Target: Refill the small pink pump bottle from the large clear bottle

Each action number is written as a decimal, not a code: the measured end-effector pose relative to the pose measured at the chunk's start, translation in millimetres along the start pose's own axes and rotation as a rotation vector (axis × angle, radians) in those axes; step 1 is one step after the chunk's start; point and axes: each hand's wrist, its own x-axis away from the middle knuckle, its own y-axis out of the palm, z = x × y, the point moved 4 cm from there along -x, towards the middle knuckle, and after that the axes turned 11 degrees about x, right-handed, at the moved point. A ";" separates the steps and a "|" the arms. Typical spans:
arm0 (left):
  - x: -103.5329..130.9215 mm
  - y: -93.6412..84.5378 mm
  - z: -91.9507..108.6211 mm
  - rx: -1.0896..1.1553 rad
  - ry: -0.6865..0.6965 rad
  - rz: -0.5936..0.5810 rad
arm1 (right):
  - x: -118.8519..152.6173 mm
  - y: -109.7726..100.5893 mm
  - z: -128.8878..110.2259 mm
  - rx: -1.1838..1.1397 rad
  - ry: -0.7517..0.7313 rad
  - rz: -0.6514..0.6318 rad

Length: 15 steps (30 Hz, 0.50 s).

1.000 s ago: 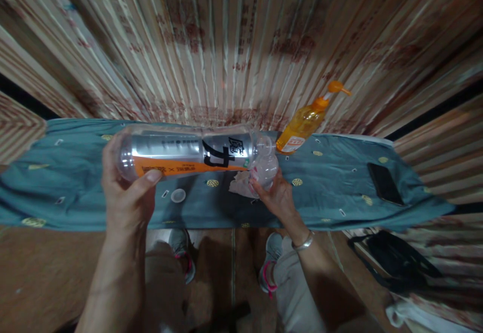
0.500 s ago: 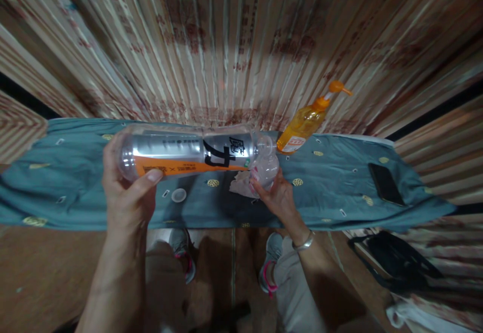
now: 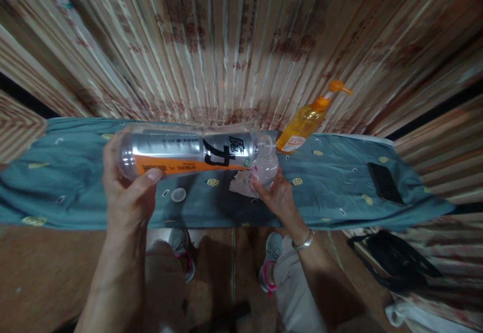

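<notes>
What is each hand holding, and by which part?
Left hand: the large bottle, near its base. Right hand: a small clear container, by its lower side.

No clear change from before.

A silver-and-orange-labelled bottle (image 3: 188, 153) is sideways beside a clear container (image 3: 266, 168).

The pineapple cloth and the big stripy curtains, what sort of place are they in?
Probably a room in someone's home: long pleated curtains hang behind, the pineapple cloth is spread out, and what looks like a phone lies on it.
</notes>
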 end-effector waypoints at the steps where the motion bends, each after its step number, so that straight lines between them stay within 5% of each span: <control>1: -0.1 -0.1 -0.1 0.000 -0.007 0.004 | 0.0 0.4 0.5 0.006 0.003 0.002; 15: 4.2 -3.8 -3.2 -0.038 -0.010 -0.024 | -1.2 -2.2 -0.9 0.037 0.011 0.010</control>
